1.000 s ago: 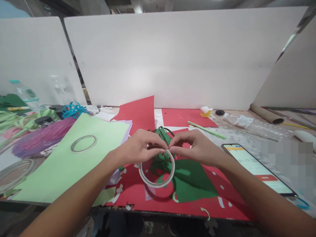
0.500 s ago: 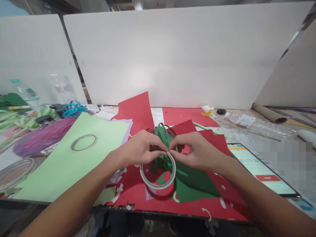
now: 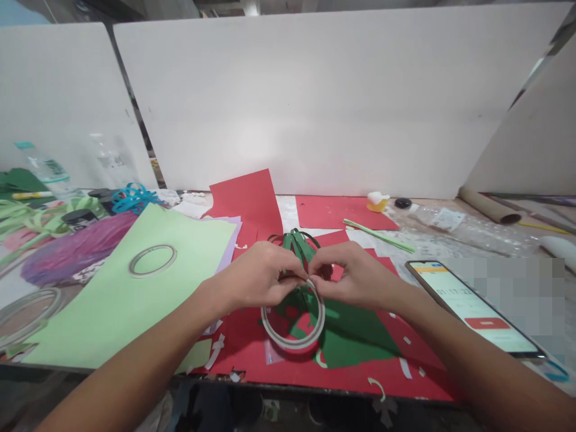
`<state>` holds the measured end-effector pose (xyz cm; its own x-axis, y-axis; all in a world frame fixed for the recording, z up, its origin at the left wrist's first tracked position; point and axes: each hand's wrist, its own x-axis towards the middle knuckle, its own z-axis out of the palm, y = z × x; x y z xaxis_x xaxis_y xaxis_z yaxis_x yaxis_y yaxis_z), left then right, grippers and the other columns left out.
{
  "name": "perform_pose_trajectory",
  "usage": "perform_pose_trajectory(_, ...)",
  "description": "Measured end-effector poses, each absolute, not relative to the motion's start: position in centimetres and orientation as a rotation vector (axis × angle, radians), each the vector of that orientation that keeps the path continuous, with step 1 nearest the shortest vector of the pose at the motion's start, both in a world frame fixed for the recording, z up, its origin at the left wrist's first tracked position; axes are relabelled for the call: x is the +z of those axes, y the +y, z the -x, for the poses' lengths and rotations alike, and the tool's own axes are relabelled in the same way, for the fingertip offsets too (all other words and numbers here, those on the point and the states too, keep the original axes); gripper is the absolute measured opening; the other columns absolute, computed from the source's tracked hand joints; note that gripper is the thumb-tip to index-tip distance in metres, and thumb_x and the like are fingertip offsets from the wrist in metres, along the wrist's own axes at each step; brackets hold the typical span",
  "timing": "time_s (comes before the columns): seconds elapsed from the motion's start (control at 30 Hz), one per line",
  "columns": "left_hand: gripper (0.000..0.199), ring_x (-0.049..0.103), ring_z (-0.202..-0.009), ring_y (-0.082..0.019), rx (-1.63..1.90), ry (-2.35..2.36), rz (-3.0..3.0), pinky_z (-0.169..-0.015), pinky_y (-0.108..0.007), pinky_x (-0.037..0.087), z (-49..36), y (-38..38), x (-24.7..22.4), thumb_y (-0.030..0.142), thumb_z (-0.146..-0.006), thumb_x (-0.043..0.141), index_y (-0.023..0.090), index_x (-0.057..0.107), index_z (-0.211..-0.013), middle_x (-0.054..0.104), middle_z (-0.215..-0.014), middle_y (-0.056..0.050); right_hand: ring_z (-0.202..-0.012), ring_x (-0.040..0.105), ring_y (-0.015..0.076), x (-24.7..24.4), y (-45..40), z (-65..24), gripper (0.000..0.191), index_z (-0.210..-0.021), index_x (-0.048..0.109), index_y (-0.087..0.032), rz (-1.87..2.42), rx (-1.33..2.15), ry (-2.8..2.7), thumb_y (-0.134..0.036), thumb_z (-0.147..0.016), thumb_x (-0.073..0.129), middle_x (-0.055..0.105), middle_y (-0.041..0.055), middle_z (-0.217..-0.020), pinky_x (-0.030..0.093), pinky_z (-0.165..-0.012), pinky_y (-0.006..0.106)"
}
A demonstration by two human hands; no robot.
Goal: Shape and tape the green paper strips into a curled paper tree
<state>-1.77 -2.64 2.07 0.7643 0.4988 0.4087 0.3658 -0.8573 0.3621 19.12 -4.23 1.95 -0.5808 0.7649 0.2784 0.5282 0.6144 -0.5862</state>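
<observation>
A double-sided-looking roll of white tape [image 3: 293, 344] hangs as a ring below my fingertips, over the red paper [image 3: 247, 360]. My left hand [image 3: 263, 273] pinches with thumb and forefinger at the top of the ring. Against it, my right hand [image 3: 351, 270] is closed in a pinch on the roll's upper rim; the bit of tape between the fingertips is too small to make out. Just behind the hands stands a bunch of looped dark green paper strips [image 3: 294, 241], partly hidden by them. A green paper sheet [image 3: 355, 339] lies beneath, to the right.
On the left, a second tape roll [image 3: 148, 274] rests on a light green sheet [image 3: 108, 324], near a purple plastic bag [image 3: 76, 246]. To the right lie a phone [image 3: 486, 312], a light green strip [image 3: 378, 236] and a cardboard tube [image 3: 490, 207]. A white panel [image 3: 315, 108] stands behind.
The tape roll and both hands have shifted slightly right and down. The red sheets behind my right hand have slid a little, showing more of the light green strip.
</observation>
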Motion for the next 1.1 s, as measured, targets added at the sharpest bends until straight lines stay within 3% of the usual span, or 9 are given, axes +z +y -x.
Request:
perform_pose_trajectory(0.37,0.021,0.049,-0.053,-0.012,0.94,0.586,-3.031,-0.047,-0.025,0.032,1.9,-3.2,2.8,0.01,-0.081,0.048,0.016,0.064,-0.068,0.056,-0.059,-0.001,-0.061,0.052,0.0115,2.3,-4.7,-18.1,0.011,-0.064,0.06,-0.019,1.114,0.832,-2.09,-0.009,-0.066,0.055,0.058,-0.0018,-0.062,0.044,-0.058,0.024)
perform_pose_trajectory(0.63,0.02,0.056,-0.058,-0.012,0.951,0.539,-3.001,-0.052,-0.023,0.039,2.4,-5.0,3.2,0.013,-0.085,0.05,0.017,0.066,-0.076,0.064,-0.065,-0.002,-0.058,0.053,0.0123,3.0,-3.4,-19.9,0.009,-0.065,0.064,-0.018,1.219,0.778,-1.871,-0.022,-0.073,0.062,0.059,-0.0003,-0.059,0.042,-0.056,0.026)
perform_pose_trajectory(0.8,0.018,0.065,-0.068,-0.015,0.917,1.133,-2.636,-0.064,-0.024,0.048,7.0,-1.8,3.5,0.031,-0.086,0.057,0.019,0.071,-0.087,0.073,-0.078,-0.003,-0.066,0.06,0.0154,2.7,-2.2,-21.0,0.021,-0.078,0.071,-0.019,1.17,0.844,-1.831,-0.039,-0.079,0.065,0.067,0.0034,-0.071,0.046,-0.062,0.029)
perform_pose_trajectory(0.97,0.032,0.068,-0.082,-0.025,0.495,1.81,-2.415,-0.075,-0.032,0.05,13.3,4.1,1.8,0.042,-0.082,0.052,0.018,0.072,-0.09,0.075,-0.092,-0.007,-0.066,0.059,0.0151,1.1,-1.9,-19.7,0.02,-0.08,0.069,-0.019,1.148,0.785,-1.86,-0.037,-0.082,0.061,0.068,0.0024,-0.073,0.045,-0.061,0.028)
perform_pose_trajectory(1.03,0.032,0.068,-0.084,-0.03,0.427,1.872,-2.403,-0.078,-0.037,0.049,13.7,4.8,1.2,0.043,-0.077,0.057,0.017,0.074,-0.086,0.075,-0.09,-0.011,-0.063,0.058,0.014,0.8,-1.9,-19.4,0.02,-0.08,0.068,-0.019,1.136,0.754,-1.827,-0.037,-0.083,0.06,0.066,0.0018,-0.072,0.044,-0.06,0.028)
perform_pose_trajectory(1.1,0.038,0.065,-0.098,-0.032,0.469,1.862,-2.426,-0.085,-0.039,0.048,12.1,4.1,1.2,0.046,-0.076,0.06,0.018,0.073,-0.097,0.073,-0.105,-0.013,-0.062,0.056,0.0133,0.9,-2.1,-19.2,0.02,-0.079,0.067,-0.018,1.134,0.742,-1.81,-0.036,-0.084,0.059,0.065,0.0014,-0.07,0.044,-0.059,0.027)
